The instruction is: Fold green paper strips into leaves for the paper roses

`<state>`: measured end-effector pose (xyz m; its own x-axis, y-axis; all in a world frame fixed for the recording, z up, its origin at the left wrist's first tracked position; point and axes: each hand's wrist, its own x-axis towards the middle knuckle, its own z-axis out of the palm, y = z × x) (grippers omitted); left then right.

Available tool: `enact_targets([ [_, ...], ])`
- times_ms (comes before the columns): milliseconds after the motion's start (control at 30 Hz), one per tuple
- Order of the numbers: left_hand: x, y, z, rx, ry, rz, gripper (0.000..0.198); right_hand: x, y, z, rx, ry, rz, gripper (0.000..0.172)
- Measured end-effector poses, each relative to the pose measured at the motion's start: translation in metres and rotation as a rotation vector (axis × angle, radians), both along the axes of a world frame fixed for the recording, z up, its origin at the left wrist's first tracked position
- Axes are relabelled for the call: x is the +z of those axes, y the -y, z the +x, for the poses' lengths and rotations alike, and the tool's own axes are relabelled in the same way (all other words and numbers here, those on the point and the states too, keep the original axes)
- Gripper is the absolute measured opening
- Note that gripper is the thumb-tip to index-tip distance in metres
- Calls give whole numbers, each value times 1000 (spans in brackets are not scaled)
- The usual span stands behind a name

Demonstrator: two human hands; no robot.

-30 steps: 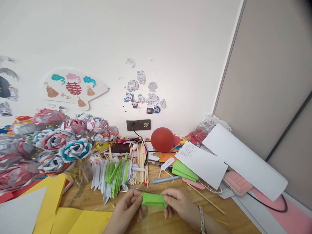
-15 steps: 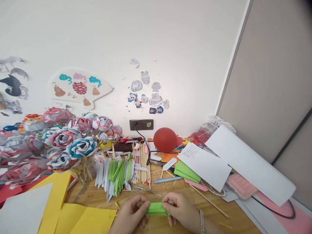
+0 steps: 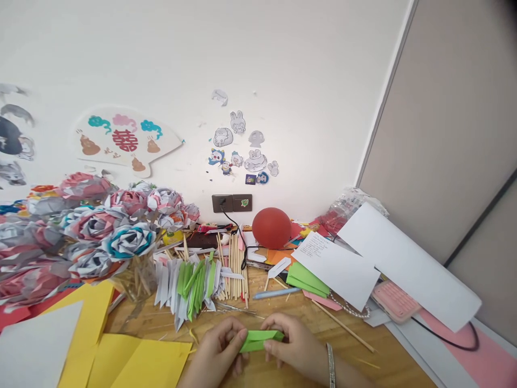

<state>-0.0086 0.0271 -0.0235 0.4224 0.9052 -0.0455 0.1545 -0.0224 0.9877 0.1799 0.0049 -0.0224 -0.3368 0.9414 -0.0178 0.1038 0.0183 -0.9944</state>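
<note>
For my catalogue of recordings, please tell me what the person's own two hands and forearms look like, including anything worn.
Both are gloveless. The right hand has a narrow, silvery bracelet at its wrist, seemingly in several strands. The left hand shows no jewellery, and no sleeves are visible.

Wooden table [image 3: 391,372] bears yellow paper [image 3: 141,358], folded strips [image 3: 194,285] (green, white), 1 pen [image 3: 277,293].

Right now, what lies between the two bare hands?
The head view shows a folded green paper strip, held by the left hand and the right hand.
</note>
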Motion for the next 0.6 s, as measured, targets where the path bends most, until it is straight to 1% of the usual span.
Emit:
enact_targets([
  [100, 4, 3, 1, -34, -16, -9, 52, -1, -2, 0, -10, 10, -27, 16],
  [233, 9, 5, 1, -83, -51, 6, 53, -3, -4, -1, -48, 6, -48, 15],
  [367, 9, 7, 1, -99, -145, 49, 50, -1, -4, -1, -40, -13, -65, 17],
  [433, 7, 7, 2, -88, -141, 23, 49, 0, -4, -1, -24, -18, -72, 21],
  [533, 3, 5, 4, -81, -59, -57, 50, 1, -4, 0, 1, -29, -67, 27],
  [600, 1, 5, 5, -91, -1, -131, 49, 1, -3, -1, 1, -28, -46, 27],
])
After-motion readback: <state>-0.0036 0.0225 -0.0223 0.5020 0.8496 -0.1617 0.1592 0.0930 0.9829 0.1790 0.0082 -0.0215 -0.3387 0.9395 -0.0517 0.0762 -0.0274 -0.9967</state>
